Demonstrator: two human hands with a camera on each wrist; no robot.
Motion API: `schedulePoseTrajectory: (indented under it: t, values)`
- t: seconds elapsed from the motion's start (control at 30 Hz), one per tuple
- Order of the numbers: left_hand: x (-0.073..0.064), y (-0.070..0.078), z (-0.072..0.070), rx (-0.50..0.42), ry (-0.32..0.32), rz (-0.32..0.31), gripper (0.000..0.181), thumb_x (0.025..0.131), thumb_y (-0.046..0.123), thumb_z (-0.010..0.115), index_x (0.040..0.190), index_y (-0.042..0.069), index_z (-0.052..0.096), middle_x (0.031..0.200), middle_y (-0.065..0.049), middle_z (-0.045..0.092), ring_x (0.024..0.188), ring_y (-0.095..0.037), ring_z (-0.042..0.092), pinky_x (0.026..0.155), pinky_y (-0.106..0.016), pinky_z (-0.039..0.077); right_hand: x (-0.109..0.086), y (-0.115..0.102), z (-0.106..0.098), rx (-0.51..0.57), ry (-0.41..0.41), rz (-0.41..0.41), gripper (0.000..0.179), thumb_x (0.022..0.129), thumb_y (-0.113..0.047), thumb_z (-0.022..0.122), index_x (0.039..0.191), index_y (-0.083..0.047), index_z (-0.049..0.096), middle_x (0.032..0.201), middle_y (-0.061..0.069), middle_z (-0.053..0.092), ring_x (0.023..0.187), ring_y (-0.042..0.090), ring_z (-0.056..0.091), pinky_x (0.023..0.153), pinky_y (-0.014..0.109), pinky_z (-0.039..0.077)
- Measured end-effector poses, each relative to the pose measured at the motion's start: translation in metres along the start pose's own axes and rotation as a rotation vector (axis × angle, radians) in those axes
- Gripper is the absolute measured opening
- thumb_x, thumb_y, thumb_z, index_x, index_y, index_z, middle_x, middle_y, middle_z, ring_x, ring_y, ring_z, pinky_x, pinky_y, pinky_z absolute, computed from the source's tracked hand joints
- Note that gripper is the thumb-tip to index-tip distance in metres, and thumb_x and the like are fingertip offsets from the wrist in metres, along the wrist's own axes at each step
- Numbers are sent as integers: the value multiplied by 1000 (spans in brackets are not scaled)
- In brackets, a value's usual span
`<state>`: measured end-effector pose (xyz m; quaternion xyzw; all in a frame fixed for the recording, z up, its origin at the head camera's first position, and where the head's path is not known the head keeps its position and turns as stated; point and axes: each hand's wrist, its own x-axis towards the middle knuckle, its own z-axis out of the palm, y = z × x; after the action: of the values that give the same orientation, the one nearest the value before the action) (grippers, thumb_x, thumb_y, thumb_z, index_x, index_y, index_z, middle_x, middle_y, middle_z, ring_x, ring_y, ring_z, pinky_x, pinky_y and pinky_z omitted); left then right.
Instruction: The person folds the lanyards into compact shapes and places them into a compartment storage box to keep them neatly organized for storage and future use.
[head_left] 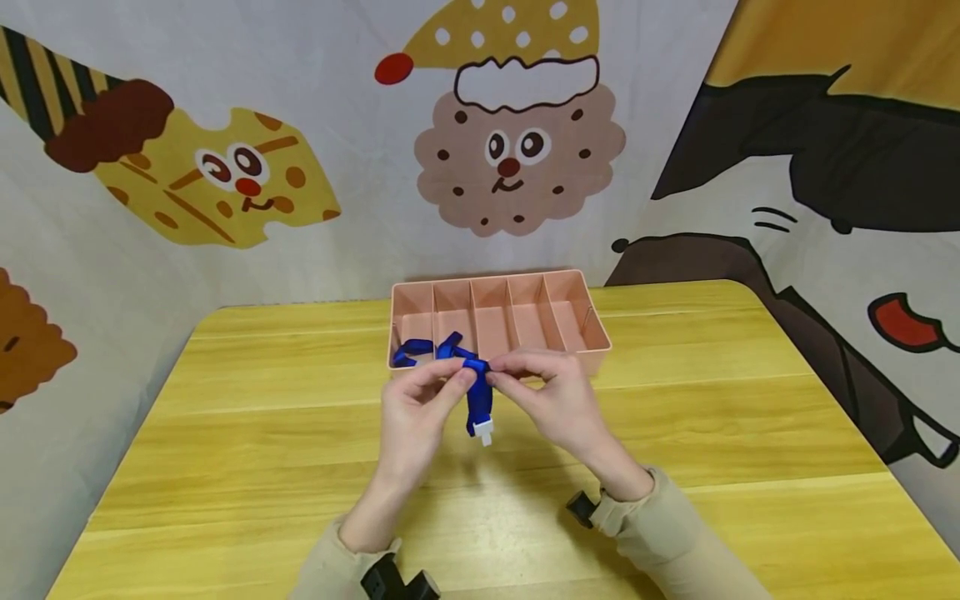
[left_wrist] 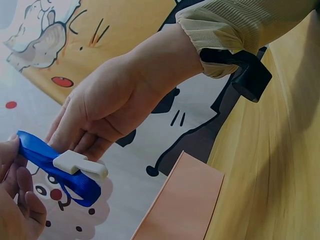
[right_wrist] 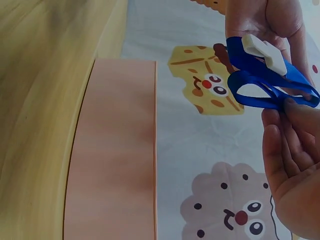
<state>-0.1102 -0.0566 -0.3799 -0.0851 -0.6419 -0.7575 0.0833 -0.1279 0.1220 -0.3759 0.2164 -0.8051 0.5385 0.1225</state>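
A folded blue lanyard (head_left: 480,400) with a white plastic clip (head_left: 483,429) hangs between both hands, above the table in front of the box. My left hand (head_left: 416,408) pinches the top of the strap between thumb and index finger. On the other side, my right hand (head_left: 558,400) pinches it with thumb and index finger as well. In the right wrist view the strap (right_wrist: 250,95) forms flat loops, the clip lying above them. Blue ribbon (head_left: 412,348) lies in the box's leftmost compartment. More ribbon (head_left: 450,346) shows at the second compartment; whether it joins the held lanyard I cannot tell.
A pink box (head_left: 491,312) with several compartments in a row stands at the back of the wooden table (head_left: 300,433), just beyond the hands. Behind the table hangs a cloth (head_left: 360,208) printed with cartoon figures. Dark wrist devices (head_left: 397,579) sit on both sleeves.
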Motion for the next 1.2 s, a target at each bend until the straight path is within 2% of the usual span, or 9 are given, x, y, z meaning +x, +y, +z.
schedulePoseTrajectory:
  t: [0.43, 0.53, 0.67, 0.73, 0.87, 1.0, 1.2]
  values:
    - [2, 1, -1, -2, 39, 29, 15, 94, -10, 68, 104, -22, 69, 89, 22, 77, 82, -1, 69, 73, -17, 56, 1, -4, -1, 138, -118, 133, 12, 96, 0, 73, 105, 5, 79, 103, 22, 81, 87, -1, 74, 78, 23, 64]
    - [2, -1, -2, -21, 47, 44, 8, 93, -10, 69, 99, -11, 75, 90, 20, 78, 84, -2, 70, 74, -17, 57, 1, -6, -1, 157, -129, 158, 13, 96, 0, 73, 105, 6, 79, 104, 23, 81, 88, -1, 74, 79, 23, 64]
    - [2, -4, -2, -60, 52, 75, 32, 92, -10, 71, 93, 20, 82, 91, 19, 77, 86, -1, 69, 75, -16, 57, 1, -8, -1, 173, -132, 174, 13, 95, -1, 74, 106, 5, 79, 104, 23, 81, 89, -1, 74, 80, 23, 63]
    - [2, -6, -2, -73, 52, 94, 43, 92, -10, 70, 91, 31, 81, 91, 19, 76, 86, 0, 69, 75, -15, 57, 1, -9, -1, 176, -131, 175, 13, 95, -1, 74, 105, 5, 79, 104, 23, 81, 89, -1, 74, 81, 23, 63]
    - [2, -8, -1, -111, 44, 113, 47, 93, -11, 69, 92, 34, 81, 99, 15, 74, 96, -3, 68, 80, -16, 60, 0, -10, -1, 187, -133, 181, 13, 95, -1, 74, 105, 5, 79, 104, 23, 80, 89, -1, 73, 80, 23, 63]
    - [2, -8, -1, -125, 49, 97, 39, 93, -6, 72, 92, 30, 83, 103, 14, 77, 103, -7, 71, 87, -19, 62, -1, -10, 1, 208, -135, 179, 13, 95, 1, 73, 106, 8, 78, 104, 26, 80, 89, -1, 73, 81, 23, 64]
    - [1, -6, -1, -104, 78, 66, 46, 93, -9, 70, 89, 36, 81, 95, 17, 78, 93, -2, 72, 84, -17, 60, -2, -10, 1, 256, -141, 164, 16, 96, 2, 72, 109, 10, 76, 108, 29, 78, 90, -1, 75, 82, 26, 65]
